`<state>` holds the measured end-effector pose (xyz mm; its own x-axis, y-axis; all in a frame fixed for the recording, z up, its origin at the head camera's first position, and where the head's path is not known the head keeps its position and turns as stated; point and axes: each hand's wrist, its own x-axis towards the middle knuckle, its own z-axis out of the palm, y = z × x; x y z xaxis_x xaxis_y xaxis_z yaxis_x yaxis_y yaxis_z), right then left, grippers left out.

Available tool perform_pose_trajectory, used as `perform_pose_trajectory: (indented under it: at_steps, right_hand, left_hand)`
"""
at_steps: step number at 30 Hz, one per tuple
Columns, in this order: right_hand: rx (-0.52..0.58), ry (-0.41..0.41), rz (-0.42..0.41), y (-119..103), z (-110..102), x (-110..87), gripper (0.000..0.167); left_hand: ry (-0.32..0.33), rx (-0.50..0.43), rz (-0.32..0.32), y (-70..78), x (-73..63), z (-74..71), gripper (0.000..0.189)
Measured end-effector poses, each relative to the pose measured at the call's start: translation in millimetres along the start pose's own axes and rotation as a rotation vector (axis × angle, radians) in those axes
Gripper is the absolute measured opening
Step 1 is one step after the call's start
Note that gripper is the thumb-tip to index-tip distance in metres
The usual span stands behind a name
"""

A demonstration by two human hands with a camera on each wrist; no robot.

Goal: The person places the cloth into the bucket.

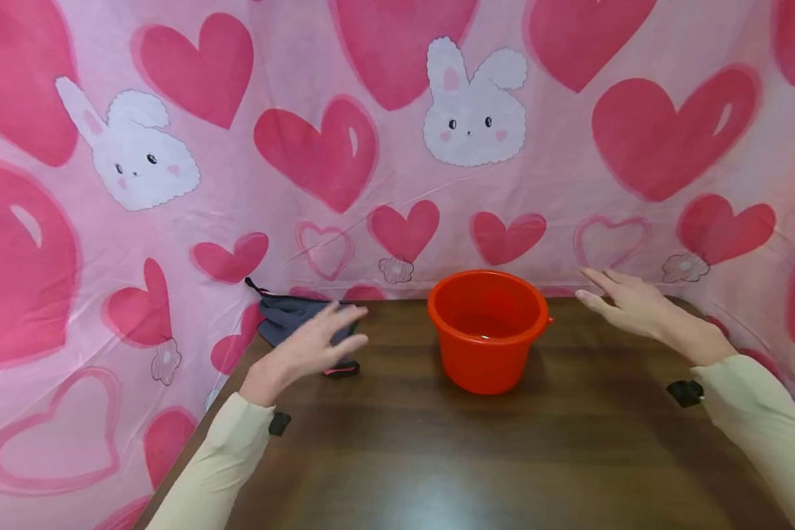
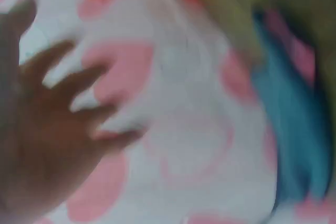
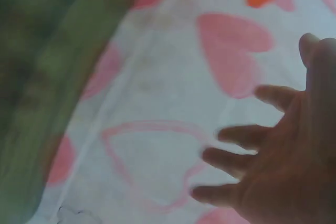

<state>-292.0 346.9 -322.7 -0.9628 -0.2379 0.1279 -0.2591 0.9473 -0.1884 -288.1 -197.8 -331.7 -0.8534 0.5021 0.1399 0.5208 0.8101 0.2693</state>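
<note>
Left hand (image 1: 305, 351): fingers apart, empty | right hand (image 1: 641, 307): fingers apart, empty | red bucket (image 1: 483, 362): upright near far edge of the desk (image 1: 397, 442) | grey pouch (image 1: 290, 313): far-left corner | risk: a careless sweep could topple the bucket (nothing steadies it)

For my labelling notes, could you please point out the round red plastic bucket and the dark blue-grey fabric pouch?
Round red plastic bucket (image 1: 484, 366): head view, outer front wall.
Dark blue-grey fabric pouch (image 1: 288, 315): head view, upper left cloth.

Brown wood-grain table (image 1: 384, 434), red bucket (image 1: 483, 364) standing upright, dark grey pouch (image 1: 283, 315) near far-left corner
</note>
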Motion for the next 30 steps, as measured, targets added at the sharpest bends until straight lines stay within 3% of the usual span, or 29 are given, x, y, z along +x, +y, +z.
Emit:
perform_pose_trajectory:
  at_steps: [3,6,8,12,22,30]
  right_hand:
    - [-0.065,-0.024,0.043,8.7,7.4,-0.8,0.079]
    - [-0.107,-0.05,0.077,17.4,12.3,-4.5,0.081]
    - [-0.135,-0.05,0.087,21.4,13.6,-6.4,0.082]
    - [-0.17,-0.034,0.086,24.0,13.5,-6.7,0.081]
    - [-0.197,-0.023,0.087,19.4,10.9,-13.1,0.081]
    - [-0.17,0.002,0.054,10.1,12.5,-16.6,0.079]
  left_hand:
    - [0.07,0.162,-0.144,-18.9,9.1,-10.4,0.074]
    - [0.018,0.271,-0.265,-38.7,13.5,-16.3,0.079]
    - [-0.014,0.286,-0.295,-46.2,13.7,-17.7,0.081]
    - [-0.016,0.288,-0.302,-50.9,12.8,-16.9,0.082]
    - [-0.024,0.297,-0.283,-43.4,17.4,-11.2,0.082]
    - [-0.032,0.263,-0.302,-41.5,22.6,3.8,0.082]
